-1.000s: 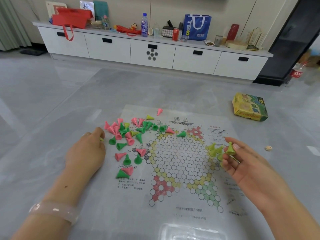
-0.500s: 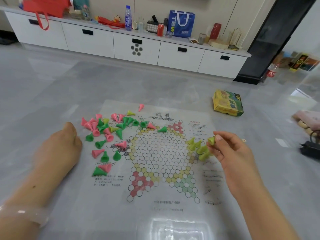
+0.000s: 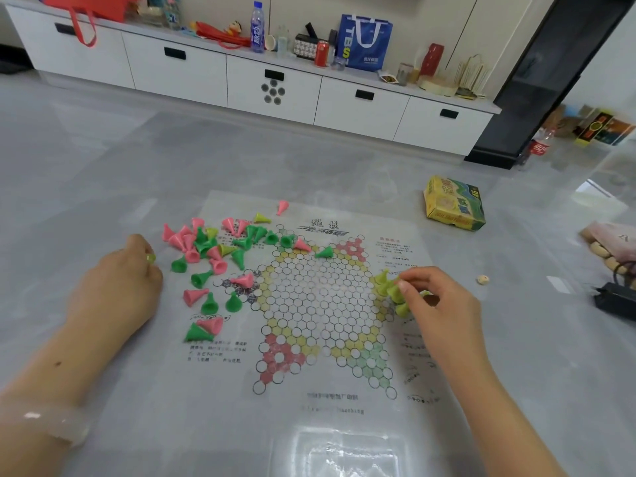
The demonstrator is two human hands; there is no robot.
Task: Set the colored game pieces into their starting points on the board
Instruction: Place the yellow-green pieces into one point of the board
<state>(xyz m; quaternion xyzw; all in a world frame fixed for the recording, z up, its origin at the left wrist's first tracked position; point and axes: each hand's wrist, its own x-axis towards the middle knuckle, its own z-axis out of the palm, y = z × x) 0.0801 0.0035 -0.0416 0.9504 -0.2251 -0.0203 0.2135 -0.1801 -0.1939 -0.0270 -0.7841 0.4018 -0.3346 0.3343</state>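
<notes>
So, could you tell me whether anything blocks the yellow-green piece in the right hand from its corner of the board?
Nothing separate does: the right hand holds the piece right among the yellow-green pieces already standing there.

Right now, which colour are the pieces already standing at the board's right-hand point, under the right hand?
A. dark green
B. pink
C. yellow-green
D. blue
C: the right hand is setting down a yellow-green piece among other yellow-green pieces on the board.

Head view, down over board [image 3: 320, 304]
</notes>
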